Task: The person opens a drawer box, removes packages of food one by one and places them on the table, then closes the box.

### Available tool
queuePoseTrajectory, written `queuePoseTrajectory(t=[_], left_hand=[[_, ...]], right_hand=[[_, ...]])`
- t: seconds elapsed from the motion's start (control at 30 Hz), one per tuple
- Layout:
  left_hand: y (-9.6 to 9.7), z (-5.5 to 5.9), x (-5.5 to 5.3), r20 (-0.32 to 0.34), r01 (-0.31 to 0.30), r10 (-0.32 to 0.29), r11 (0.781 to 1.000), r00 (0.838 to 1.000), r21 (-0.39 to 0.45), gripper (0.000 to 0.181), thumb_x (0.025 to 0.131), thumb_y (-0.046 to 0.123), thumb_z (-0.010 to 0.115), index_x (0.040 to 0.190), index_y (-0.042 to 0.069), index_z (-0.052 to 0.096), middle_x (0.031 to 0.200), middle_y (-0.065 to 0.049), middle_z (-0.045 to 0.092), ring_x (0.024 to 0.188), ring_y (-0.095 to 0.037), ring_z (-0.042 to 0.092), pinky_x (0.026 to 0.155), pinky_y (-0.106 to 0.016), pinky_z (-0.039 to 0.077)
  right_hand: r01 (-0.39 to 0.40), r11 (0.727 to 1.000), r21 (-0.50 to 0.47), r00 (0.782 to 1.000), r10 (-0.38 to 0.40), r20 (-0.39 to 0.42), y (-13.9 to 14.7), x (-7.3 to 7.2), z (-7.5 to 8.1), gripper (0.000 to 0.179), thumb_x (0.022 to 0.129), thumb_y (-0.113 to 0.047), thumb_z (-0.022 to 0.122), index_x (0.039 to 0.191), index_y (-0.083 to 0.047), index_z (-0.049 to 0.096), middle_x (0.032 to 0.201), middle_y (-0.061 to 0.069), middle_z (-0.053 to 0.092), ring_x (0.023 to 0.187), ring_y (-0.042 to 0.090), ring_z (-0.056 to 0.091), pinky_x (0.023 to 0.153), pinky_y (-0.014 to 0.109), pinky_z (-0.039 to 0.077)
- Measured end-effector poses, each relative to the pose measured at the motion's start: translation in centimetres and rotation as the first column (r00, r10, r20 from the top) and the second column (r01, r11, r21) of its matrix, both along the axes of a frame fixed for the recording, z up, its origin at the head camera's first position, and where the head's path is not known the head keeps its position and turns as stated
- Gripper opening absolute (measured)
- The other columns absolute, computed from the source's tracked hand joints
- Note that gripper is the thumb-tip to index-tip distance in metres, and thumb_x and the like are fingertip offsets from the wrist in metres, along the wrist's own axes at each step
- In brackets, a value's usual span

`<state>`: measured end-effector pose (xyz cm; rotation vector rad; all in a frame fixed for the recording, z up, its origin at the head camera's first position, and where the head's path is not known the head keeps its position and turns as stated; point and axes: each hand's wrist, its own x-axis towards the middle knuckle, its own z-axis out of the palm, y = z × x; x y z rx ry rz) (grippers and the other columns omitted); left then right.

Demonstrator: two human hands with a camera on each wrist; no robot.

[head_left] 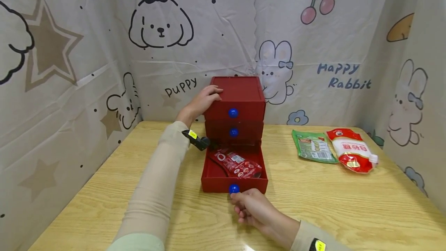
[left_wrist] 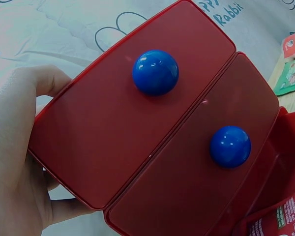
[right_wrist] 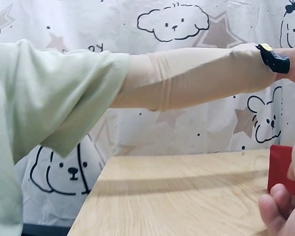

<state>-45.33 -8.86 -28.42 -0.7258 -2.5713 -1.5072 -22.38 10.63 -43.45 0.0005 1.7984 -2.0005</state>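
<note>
A red drawer cabinet (head_left: 240, 89) with three blue-knobbed drawers stands on the table. Its bottom drawer (head_left: 209, 184) is pulled out, and inside lies a dark red printed pouch (head_left: 230, 162). My left hand (head_left: 203, 100) grips the cabinet's upper left side, thumb and fingers spread around the edges beside the top drawer's front (left_wrist: 103, 118). At the front, my right hand (head_left: 256, 208) pinches the bottom drawer's blue knob (head_left: 234, 188) from below. In the right wrist view only part of the right hand (right_wrist: 285, 211) shows, with the red drawer's corner (right_wrist: 279, 164) beyond it.
To the right on the wooden table (head_left: 296, 204) lie a green packet (head_left: 315, 147) and a red and white bag (head_left: 351, 149) with a white cap at its side. A printed cloth backdrop (head_left: 223, 22) closes off the back and sides.
</note>
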Motion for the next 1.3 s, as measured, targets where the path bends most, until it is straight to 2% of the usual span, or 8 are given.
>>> queuePoseTrajectory(t=[0.17,0.27,0.53,0.7,0.87,0.93,1.07,1.3], left_hand=[[0.1,0.0,0.0,0.007,-0.006,0.006,1.0,1.0,0.008,0.05,0.099,0.016,0.05,0.145,-0.002,0.056,0.161,-0.012,0.034,0.148,-0.029,0.029,0.119,-0.046,0.025],[0.2,-0.1,0.0,0.002,-0.009,0.009,1.0,1.0,0.001,0.05,0.099,0.016,0.05,0.145,-0.001,0.056,0.161,-0.012,0.035,0.147,-0.029,0.029,0.119,-0.046,0.025],[0.0,-0.2,0.1,0.009,0.001,0.0,1.0,1.0,-0.014,0.051,0.1,0.016,0.049,0.147,-0.001,0.055,0.161,-0.012,0.034,0.148,-0.028,0.028,0.119,-0.044,0.024],[0.0,-0.2,0.0,0.0,0.0,0.0,1.0,1.0,-0.009,0.049,0.1,0.017,0.049,0.146,0.0,0.056,0.161,-0.011,0.035,0.147,-0.029,0.029,0.119,-0.045,0.025],[0.0,-0.2,-0.1,-0.009,-0.006,0.006,1.0,1.0,-0.02,0.048,0.101,0.017,0.05,0.146,0.001,0.057,0.16,-0.011,0.036,0.147,-0.028,0.03,0.119,-0.044,0.026],[-0.1,-0.2,-0.1,-0.005,-0.009,0.009,1.0,1.0,-0.023,0.048,0.101,0.018,0.05,0.146,0.002,0.057,0.16,-0.01,0.037,0.147,-0.028,0.03,0.118,-0.045,0.026],[-0.1,-0.2,-0.1,-0.002,-0.01,0.01,1.0,1.0,-0.019,0.048,0.101,0.018,0.05,0.146,0.002,0.057,0.16,-0.01,0.037,0.146,-0.028,0.031,0.118,-0.045,0.027],[-0.1,-0.1,-0.2,-0.002,-0.001,0.001,1.0,1.0,-0.008,0.048,0.101,0.018,0.05,0.145,0.002,0.057,0.159,-0.011,0.036,0.146,-0.029,0.03,0.118,-0.047,0.027]], right_hand=[[-0.143,0.983,0.112,0.989,0.145,-0.01,1.2,0.9,1.3,0.015,0.094,-0.013,0.065,0.09,0.001,0.07,0.066,0.001,0.059,0.053,0.008,0.047,0.051,0.021,0.046],[-0.242,0.933,0.268,0.958,0.273,-0.085,1.6,1.1,3.0,0.022,0.096,-0.019,0.066,0.093,0.001,0.073,0.067,0.003,0.063,0.054,0.01,0.049,0.051,0.022,0.045],[-0.151,0.746,0.649,0.776,0.496,-0.389,1.7,0.0,8.4,0.025,0.099,-0.036,0.067,0.088,-0.016,0.075,0.07,-0.004,0.068,0.063,0.015,0.06,0.058,0.033,0.049],[0.211,0.488,0.847,0.61,0.611,-0.505,1.3,-0.8,10.4,0.029,0.095,-0.051,0.068,0.091,-0.023,0.073,0.062,-0.015,0.057,0.059,0.008,0.055,0.052,0.032,0.046],[0.498,0.197,0.845,0.545,0.687,-0.481,0.7,-1.9,11.1,0.052,0.089,-0.065,0.066,0.113,-0.019,0.072,0.086,-0.003,0.065,0.071,0.014,0.058,0.051,0.032,0.047],[0.54,0.136,0.83,0.531,0.711,-0.462,0.5,-2.5,11.2,0.06,0.089,-0.068,0.064,0.122,-0.018,0.071,0.099,0.003,0.067,0.079,0.019,0.06,0.059,0.033,0.051],[0.543,0.11,0.833,0.525,0.73,-0.438,0.0,-3.9,11.2,0.069,0.09,-0.07,0.061,0.134,-0.017,0.067,0.114,0.01,0.066,0.09,0.028,0.06,0.076,0.04,0.053],[0.348,0.149,0.926,0.656,0.667,-0.353,-0.8,-6.5,11.0,0.082,0.09,-0.076,0.054,0.152,-0.024,0.053,0.141,0.018,0.054,0.117,0.042,0.053,0.095,0.055,0.05]])
